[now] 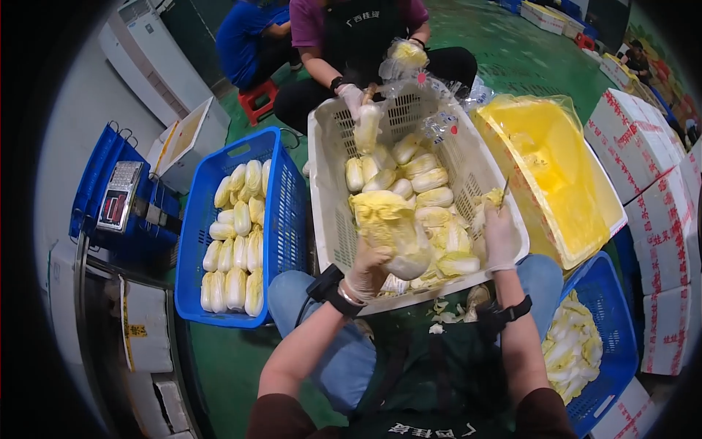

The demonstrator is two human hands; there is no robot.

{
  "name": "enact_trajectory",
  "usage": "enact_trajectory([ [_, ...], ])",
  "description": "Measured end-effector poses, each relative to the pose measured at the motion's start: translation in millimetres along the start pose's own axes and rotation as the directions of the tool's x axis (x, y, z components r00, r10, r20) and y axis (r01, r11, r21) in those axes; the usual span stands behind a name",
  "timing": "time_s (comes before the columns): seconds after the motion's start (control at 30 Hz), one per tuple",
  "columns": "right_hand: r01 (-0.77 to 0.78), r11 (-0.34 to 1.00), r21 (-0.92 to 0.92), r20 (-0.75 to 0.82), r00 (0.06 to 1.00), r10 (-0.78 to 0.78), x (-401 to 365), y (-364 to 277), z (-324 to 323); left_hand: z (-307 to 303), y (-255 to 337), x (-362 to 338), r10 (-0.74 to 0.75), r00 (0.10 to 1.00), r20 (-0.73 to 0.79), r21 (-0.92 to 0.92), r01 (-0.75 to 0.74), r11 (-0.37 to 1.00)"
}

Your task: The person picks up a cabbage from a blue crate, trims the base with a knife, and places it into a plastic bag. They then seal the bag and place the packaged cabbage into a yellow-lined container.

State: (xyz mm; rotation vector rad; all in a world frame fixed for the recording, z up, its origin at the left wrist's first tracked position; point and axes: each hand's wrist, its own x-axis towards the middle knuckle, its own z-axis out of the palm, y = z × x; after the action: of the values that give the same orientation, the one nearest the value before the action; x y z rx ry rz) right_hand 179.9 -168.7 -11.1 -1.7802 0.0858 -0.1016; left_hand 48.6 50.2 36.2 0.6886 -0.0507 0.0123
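My left hand (368, 272), in a clear glove, is closed around a napa cabbage (387, 227) with yellow leafy top, held above the near side of a white crate (319, 212). My gloved right hand (500, 238) is closed at the crate's right wall. A thin dark knife blade (506, 188) sticks up from its fingers, and a pale yellow cabbage leaf (484, 208) shows beside them. Below both hands, trimmed napa cabbages (431, 178) and loose leaves (450, 240) lie inside the white crate.
Opposite sits a person whose gloved hand (352, 101) holds a cabbage. Left stands a blue crate (281, 219) of trimmed cabbages, beyond it a scale (119, 197). On the right are a yellow-lined box (578, 197), a blue crate (618, 322) of leaves and stacked white boxes (662, 219).
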Motion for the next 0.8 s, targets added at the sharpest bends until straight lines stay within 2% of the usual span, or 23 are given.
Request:
enact_trajectory([
  [0.03, 0.093, 0.986, -0.14, 0.004, 0.996, -0.093, 4.2, -6.0, -7.9, -1.1, 8.8, -0.1, -0.034, 0.996, 0.086, 0.028, 0.032, 0.999],
  [0.07, 0.186, 0.942, -0.28, 0.027, 0.982, -0.186, 6.7, -12.4, -14.3, 0.4, 13.2, 1.5, -0.035, 0.995, 0.096, 0.027, 0.033, 0.999],
  [0.1, 0.195, 0.938, -0.286, 0.027, 0.98, -0.195, -0.3, -25.3, -14.2, 4.4, 17.2, 3.2, -0.046, 0.997, 0.056, 0.176, 0.035, 0.984],
  [0.13, 0.294, 0.909, -0.295, 0.109, 0.956, -0.273, -15.2, -39.7, -8.1, 5.8, 18.0, 3.4, -0.046, 0.999, 0.007, 0.318, 0.042, 0.947],
  [0.17, 0.387, 0.874, -0.293, 0.194, 0.919, -0.342, -26.2, -46.8, -1.4, 5.4, 11.7, 4.0, -0.058, 0.996, -0.063, 0.333, 0.076, 0.94],
  [0.2, 0.389, 0.873, -0.295, 0.205, 0.918, -0.34, -30.3, -47.2, 3.4, 4.6, 5.6, 4.8, -0.054, 0.996, -0.071, 0.328, 0.074, 0.942],
  [0.23, 0.308, 0.948, 0.082, 0.359, 0.878, -0.317, -33.9, -47.0, 7.0, 4.0, 0.0, 6.2, -0.106, 0.99, -0.096, 0.361, 0.134, 0.923],
  [0.27, 0.126, 0.897, 0.425, 0.492, 0.799, -0.345, -36.7, -47.3, 9.6, 4.2, -3.7, 7.7, -0.157, 0.98, -0.119, 0.391, 0.192, 0.9],
  [0.3, 0.236, 0.906, 0.352, 0.524, 0.752, -0.4, -42.3, -57.2, 7.2, 13.0, -1.5, 6.2, -0.202, 0.97, -0.133, 0.457, 0.241, 0.856],
  [0.33, 0.236, 0.906, 0.35, 0.526, 0.751, -0.399, -43.6, -59.2, 4.0, 9.3, -6.5, 7.0, -0.2, 0.971, -0.134, 0.455, 0.24, 0.858],
  [0.4, 0.109, 0.993, 0.037, 0.69, 0.716, -0.104, -45.0, -61.7, -0.2, 1.8, -15.2, 9.0, -0.201, 0.98, -0.005, 0.59, 0.165, 0.79],
  [0.47, 0.057, 0.995, 0.077, 0.668, 0.738, -0.094, -47.2, -59.2, 1.2, 2.7, -15.0, 9.8, -0.186, 0.983, -0.01, 0.568, 0.159, 0.808],
  [0.5, -0.175, 0.943, 0.282, 0.644, 0.764, -0.051, -47.8, -54.0, 4.0, 4.8, -11.8, 10.7, -0.186, 0.982, 0.015, 0.584, 0.142, 0.799],
  [0.53, -0.38, 0.798, 0.468, 0.63, 0.776, 0.0, -48.0, -51.3, 5.3, 6.6, -10.4, 11.6, -0.185, 0.982, 0.041, 0.599, 0.124, 0.791],
  [0.67, -0.434, 0.723, 0.537, 0.54, 0.835, 0.1, -57.8, -70.3, 7.2, 2.9, -17.1, 15.5, -0.187, 0.982, 0.022, 0.489, 0.153, 0.859],
  [0.73, -0.378, 0.669, 0.64, 0.366, 0.915, 0.168, -61.4, -67.9, 13.9, 0.4, -18.2, 18.1, -0.251, 0.968, 0.004, 0.366, 0.232, 0.901],
  [0.8, -0.394, 0.651, 0.648, 0.351, 0.914, 0.204, -65.2, -66.7, 11.1, 6.0, -19.1, 17.2, -0.238, 0.971, -0.004, 0.342, 0.225, 0.913],
])
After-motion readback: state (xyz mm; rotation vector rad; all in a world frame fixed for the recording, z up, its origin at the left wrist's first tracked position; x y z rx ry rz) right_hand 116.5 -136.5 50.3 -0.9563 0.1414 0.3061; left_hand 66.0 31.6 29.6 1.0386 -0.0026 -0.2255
